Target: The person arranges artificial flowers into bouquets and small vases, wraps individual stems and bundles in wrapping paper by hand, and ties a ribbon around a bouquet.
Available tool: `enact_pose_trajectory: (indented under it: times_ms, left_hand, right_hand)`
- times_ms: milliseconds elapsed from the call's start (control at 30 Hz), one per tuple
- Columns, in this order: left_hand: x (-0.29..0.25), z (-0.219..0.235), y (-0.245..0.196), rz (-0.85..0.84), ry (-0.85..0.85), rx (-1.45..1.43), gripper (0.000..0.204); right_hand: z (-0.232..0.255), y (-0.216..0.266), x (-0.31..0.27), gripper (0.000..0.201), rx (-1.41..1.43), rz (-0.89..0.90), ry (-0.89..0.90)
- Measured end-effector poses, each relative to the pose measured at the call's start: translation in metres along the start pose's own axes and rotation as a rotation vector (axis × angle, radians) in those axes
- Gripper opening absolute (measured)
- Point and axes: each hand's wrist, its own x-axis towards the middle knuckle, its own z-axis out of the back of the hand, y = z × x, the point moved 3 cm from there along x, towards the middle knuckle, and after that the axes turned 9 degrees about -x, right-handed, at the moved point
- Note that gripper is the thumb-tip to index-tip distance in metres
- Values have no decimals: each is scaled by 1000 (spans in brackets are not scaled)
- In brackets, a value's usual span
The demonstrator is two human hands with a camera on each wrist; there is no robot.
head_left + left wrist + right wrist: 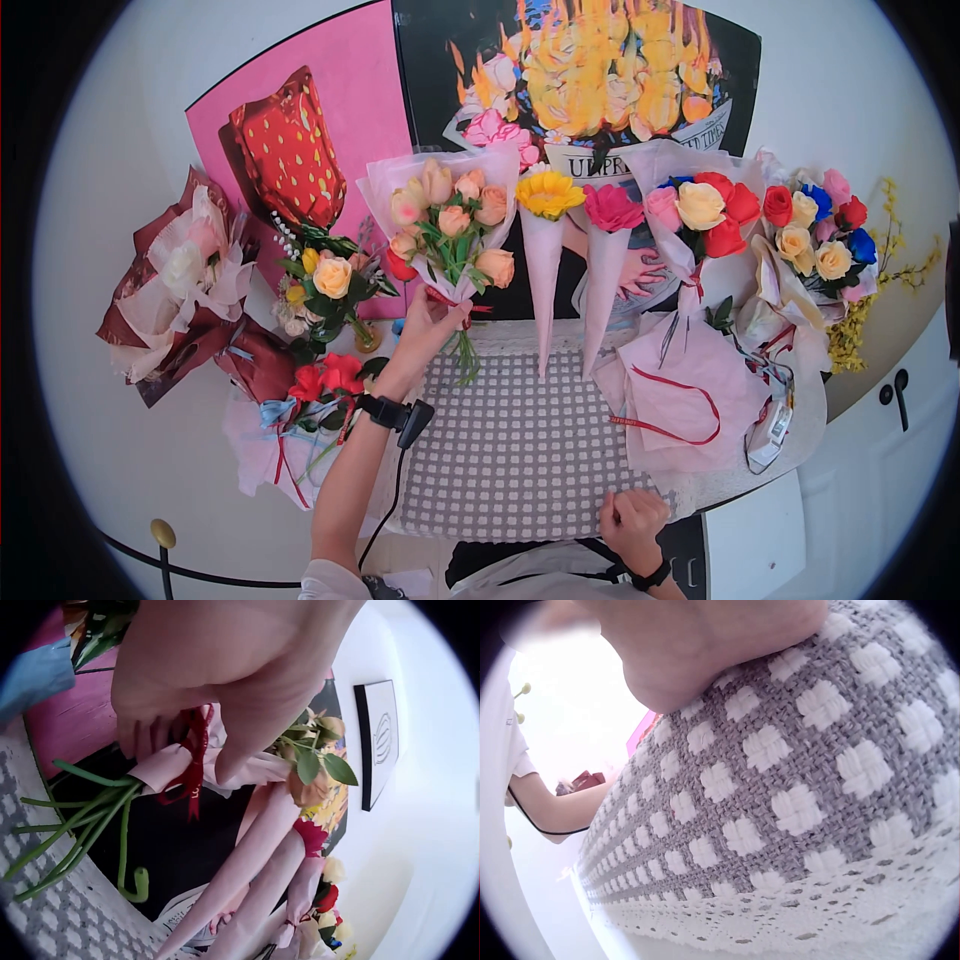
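Observation:
A bouquet of peach roses (452, 215) in pale pink wrapping stands upright at the back of the table. My left hand (432, 318) grips its tied neck, at the red ribbon (196, 754). Below the hand, the green stems (97, 814) stick out over the cloth. To its right are two pink paper cones, one with a yellow flower (549, 194) and one with a magenta flower (613, 208). My right hand (635, 520) rests at the front edge of the checkered cloth (510, 450), fingers loosely curled, holding nothing.
Wrapped bouquets with a cream rose (700, 205) and a blue rose (862, 245) stand at the right. Pink wrapping sheets (690, 390) with a red ribbon lie before them. At the left are a maroon-wrapped bouquet (150, 310) and red flowers (343, 372). Painted panels (370, 60) stand behind.

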Motion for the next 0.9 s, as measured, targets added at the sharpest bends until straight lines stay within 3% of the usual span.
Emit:
enact_pose_trajectory:
  times_ms: [67, 167, 267, 700, 800, 900]
  left_hand:
    - [7, 0, 1, 56, -29, -66, 44]
    - [11, -2, -4, 43, 56, -153, 36]
    - [7, -7, -11, -19, 24, -144, 32]
    - [-3, 2, -13, -85, -91, -140, 35]
    - [-2, 5, -9, -35, -74, -127, 34]
    - [-2, 6, -5, -105, -142, -129, 36]
  right_hand:
    - [0, 0, 0, 37, -12, 1, -6]
    - [-1, 0, -1, 38, -25, 6, -10]
    - [-2, 0, -1, 38, -24, 7, -14]
    - [1, 3, 3, 34, 56, 1, -32]
    - [1, 3, 3, 34, 53, 5, -39]
    - [2, 2, 2, 33, 3, 10, -9]
